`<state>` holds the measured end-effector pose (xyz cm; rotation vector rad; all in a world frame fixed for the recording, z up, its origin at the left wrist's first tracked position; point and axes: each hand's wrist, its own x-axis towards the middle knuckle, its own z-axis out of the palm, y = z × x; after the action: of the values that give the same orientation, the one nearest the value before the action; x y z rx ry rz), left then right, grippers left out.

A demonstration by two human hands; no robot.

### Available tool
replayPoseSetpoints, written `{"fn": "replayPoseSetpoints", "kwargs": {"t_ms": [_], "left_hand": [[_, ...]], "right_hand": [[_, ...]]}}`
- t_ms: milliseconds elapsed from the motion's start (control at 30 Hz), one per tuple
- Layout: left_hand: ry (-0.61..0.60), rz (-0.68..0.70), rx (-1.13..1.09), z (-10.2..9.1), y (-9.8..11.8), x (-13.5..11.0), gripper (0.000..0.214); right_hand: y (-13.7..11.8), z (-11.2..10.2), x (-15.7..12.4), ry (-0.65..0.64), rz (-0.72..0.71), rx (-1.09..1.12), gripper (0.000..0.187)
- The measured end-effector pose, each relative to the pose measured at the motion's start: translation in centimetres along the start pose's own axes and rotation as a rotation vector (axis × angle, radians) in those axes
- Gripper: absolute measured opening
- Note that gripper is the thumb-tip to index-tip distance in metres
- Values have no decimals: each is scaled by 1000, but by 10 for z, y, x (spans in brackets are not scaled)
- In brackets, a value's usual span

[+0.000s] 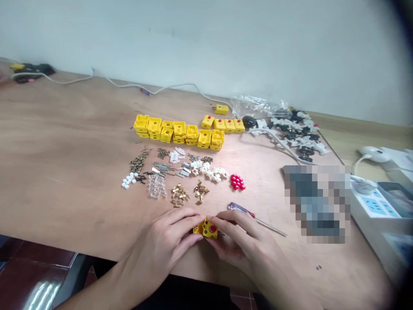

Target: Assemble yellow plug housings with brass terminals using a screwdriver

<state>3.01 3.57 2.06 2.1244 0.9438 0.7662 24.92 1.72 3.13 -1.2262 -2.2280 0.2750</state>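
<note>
The yellow housing [210, 235] is pinched by the left hand [166, 234] and right hand [247, 239] near the bench [80, 172] edge, where its red button [212, 229] could be dislodged if either grip is slackened.

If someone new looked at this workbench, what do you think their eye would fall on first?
Probably the stacked yellow plastic housings, lined up across the middle of the wooden table. Next might be the small yellow block with a red round top, held between the left hand and right hand. The glossy red caps lie beyond the screwdriver.
</note>
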Motion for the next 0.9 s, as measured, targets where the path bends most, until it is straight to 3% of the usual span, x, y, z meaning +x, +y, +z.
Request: {"fn": "replayPoseSetpoints", "kwargs": {"t_ms": [233,900], "left_hand": [[-22,5,17,-1,1,1,33],[-11,39,63,-1,-1,1,31]], "right_hand": [[0,-4,1,-20,-36,-51,18],[9,-9,0,-155,46,83,13]]}}
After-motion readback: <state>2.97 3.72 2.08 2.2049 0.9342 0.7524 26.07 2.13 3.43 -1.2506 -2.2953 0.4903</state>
